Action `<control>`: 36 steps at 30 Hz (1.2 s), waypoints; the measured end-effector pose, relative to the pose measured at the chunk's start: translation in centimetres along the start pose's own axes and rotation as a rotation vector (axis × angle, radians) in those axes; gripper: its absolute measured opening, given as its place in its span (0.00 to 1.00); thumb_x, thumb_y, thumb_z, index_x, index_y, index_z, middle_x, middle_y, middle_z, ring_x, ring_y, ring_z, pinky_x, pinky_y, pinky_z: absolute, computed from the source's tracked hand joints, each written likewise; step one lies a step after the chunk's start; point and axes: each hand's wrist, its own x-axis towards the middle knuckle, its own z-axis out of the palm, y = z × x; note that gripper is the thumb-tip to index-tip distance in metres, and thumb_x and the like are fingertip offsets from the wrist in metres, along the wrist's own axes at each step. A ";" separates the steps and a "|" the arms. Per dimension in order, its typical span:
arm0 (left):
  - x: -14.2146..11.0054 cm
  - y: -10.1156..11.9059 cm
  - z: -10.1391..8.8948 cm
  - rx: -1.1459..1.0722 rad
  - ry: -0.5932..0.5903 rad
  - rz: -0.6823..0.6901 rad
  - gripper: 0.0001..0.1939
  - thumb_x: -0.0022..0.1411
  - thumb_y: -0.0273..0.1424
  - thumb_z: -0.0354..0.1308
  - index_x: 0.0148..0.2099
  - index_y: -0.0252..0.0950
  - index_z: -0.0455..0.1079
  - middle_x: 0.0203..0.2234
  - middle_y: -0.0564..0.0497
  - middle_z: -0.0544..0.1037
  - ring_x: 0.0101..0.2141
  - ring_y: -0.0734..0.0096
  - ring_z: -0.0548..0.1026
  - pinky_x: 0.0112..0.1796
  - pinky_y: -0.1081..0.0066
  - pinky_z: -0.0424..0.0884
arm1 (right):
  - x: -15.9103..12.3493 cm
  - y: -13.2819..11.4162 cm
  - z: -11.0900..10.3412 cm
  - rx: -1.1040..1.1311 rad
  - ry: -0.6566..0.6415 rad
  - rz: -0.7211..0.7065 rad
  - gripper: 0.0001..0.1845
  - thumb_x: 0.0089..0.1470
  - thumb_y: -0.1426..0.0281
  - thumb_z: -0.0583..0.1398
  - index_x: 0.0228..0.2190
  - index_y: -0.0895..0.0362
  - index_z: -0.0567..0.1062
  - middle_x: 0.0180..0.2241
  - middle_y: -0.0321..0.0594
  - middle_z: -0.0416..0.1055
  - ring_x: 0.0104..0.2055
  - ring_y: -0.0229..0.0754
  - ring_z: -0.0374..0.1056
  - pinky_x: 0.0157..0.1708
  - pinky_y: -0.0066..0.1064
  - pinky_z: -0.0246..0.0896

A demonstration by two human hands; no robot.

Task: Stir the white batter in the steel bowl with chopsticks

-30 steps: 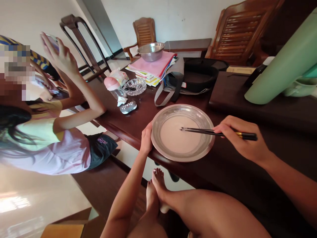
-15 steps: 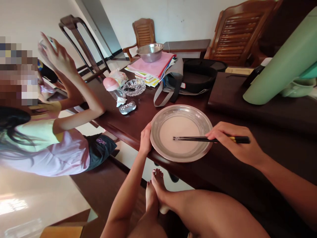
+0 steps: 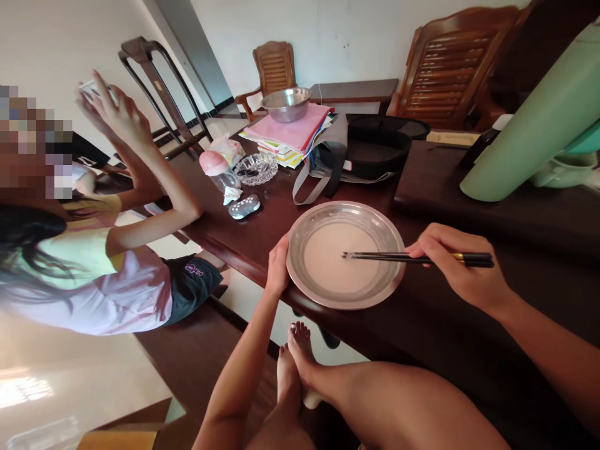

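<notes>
A wide metal bowl (image 3: 300, 275) rests at the edge of the dark wooden table, with a pale, milky liquid (image 3: 335, 269) in it. My left hand (image 3: 278, 265) grips the bowl's left rim, its fingers partly hidden beneath and behind it. In my right hand (image 3: 462, 265) is a pair of black chopsticks (image 3: 389, 257) with gold bands, closed in the fingers. Their tips reach over the bowl to the middle of the liquid; whether they dip into it is hard to make out.
Beyond the bowl lie a grey-and-black bag (image 3: 370, 150), a stack of folders (image 3: 293, 134) bearing a smaller metal bowl (image 3: 285, 105), a glass ashtray (image 3: 257, 169) and a pink-capped bottle (image 3: 215, 167). A green cylinder (image 3: 525, 125) leans at right. Another person (image 3: 131, 275) sits at left, hands raised.
My right hand has moved right, drawing the chopsticks' tips from the left part of the liquid toward its middle. My left hand keeps its hold on the bowl.
</notes>
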 end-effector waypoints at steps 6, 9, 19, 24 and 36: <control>-0.1 0.1 0.0 0.010 -0.010 0.012 0.24 0.67 0.41 0.42 0.51 0.35 0.73 0.48 0.48 0.77 0.51 0.61 0.71 0.53 0.66 0.65 | 0.0 0.0 0.0 -0.010 -0.065 -0.044 0.10 0.58 0.68 0.56 0.27 0.53 0.76 0.30 0.38 0.75 0.34 0.41 0.71 0.34 0.34 0.65; -0.1 0.2 -0.1 -0.008 -0.019 0.007 0.23 0.67 0.41 0.43 0.51 0.35 0.73 0.48 0.49 0.77 0.51 0.61 0.71 0.53 0.65 0.64 | 0.1 0.0 -0.2 -0.024 0.009 0.000 0.13 0.59 0.68 0.55 0.25 0.53 0.75 0.27 0.37 0.74 0.30 0.39 0.69 0.29 0.32 0.63; -0.1 0.5 0.0 0.025 -0.005 0.014 0.23 0.66 0.41 0.43 0.48 0.34 0.74 0.47 0.47 0.78 0.51 0.60 0.71 0.54 0.64 0.64 | 0.2 -0.4 -0.2 -0.013 -0.009 -0.002 0.15 0.59 0.65 0.55 0.23 0.52 0.74 0.25 0.37 0.73 0.28 0.40 0.70 0.28 0.32 0.64; -0.2 0.6 -0.1 -0.001 -0.009 0.002 0.23 0.66 0.41 0.43 0.49 0.36 0.74 0.48 0.48 0.78 0.51 0.60 0.71 0.54 0.65 0.64 | 0.1 0.0 0.0 0.000 -0.102 -0.034 0.11 0.59 0.66 0.56 0.28 0.52 0.76 0.31 0.38 0.75 0.34 0.41 0.72 0.34 0.33 0.66; -0.2 0.4 -0.2 -0.028 -0.010 -0.009 0.22 0.66 0.41 0.44 0.50 0.36 0.74 0.49 0.48 0.77 0.52 0.60 0.71 0.55 0.64 0.63 | 0.2 -0.4 -0.1 -0.009 -0.055 -0.029 0.11 0.58 0.67 0.56 0.26 0.53 0.75 0.28 0.37 0.74 0.33 0.40 0.71 0.33 0.32 0.65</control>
